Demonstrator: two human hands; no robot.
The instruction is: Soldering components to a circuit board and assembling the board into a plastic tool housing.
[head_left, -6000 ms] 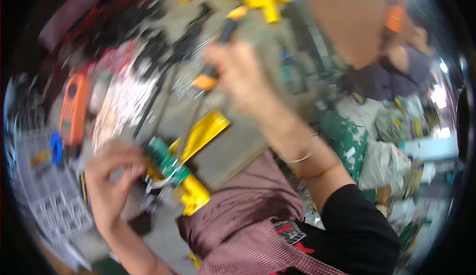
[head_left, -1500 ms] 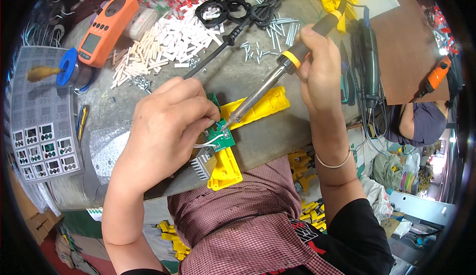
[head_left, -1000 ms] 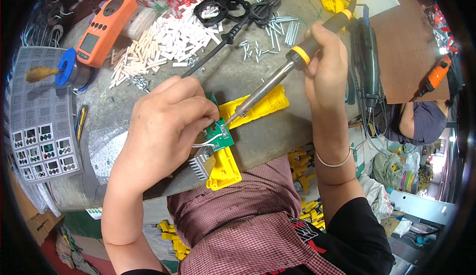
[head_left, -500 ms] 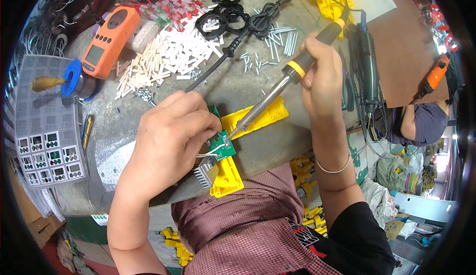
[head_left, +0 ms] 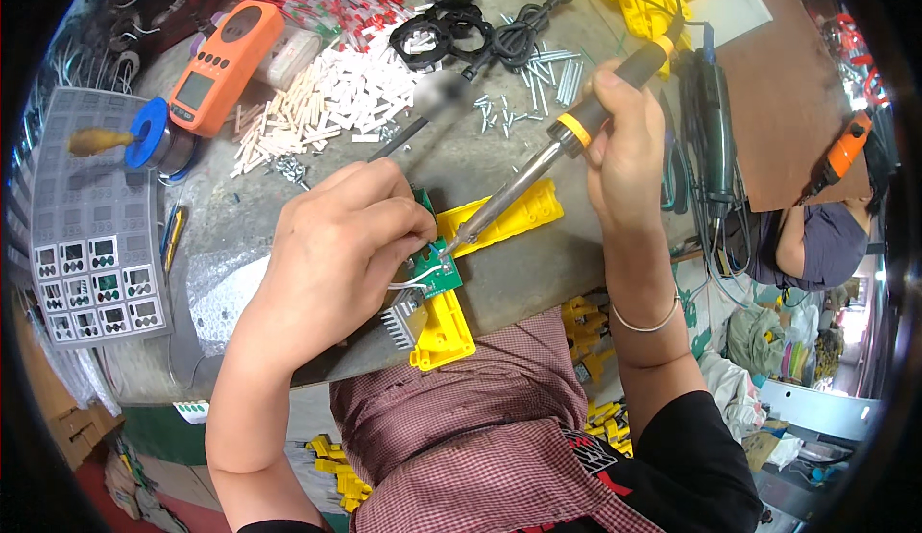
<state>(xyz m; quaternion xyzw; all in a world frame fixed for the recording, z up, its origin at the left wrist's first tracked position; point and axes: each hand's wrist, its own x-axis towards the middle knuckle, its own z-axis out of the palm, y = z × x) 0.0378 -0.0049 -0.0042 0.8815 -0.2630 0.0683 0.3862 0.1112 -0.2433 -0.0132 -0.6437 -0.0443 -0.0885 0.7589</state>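
Head view is showing me bent over the near edge of the grey workbench (head_left: 538,278), where my left hand (head_left: 336,245) is closing over a small green circuit board (head_left: 440,272) — fingers curled down on it, pinning it against a yellow plastic housing (head_left: 447,327) that is overhanging that edge. My right hand (head_left: 624,149) is gripping a soldering iron (head_left: 576,125) by its black handle with the yellow band, and its metal tip is touching the board just beside my left fingertips. White wires (head_left: 413,278) are curling out from under my left palm. Toward the far edge a heap of white plastic pegs (head_left: 336,110) is lying — an orange meter (head_left: 223,64) is sitting just left of it, near the far left corner.
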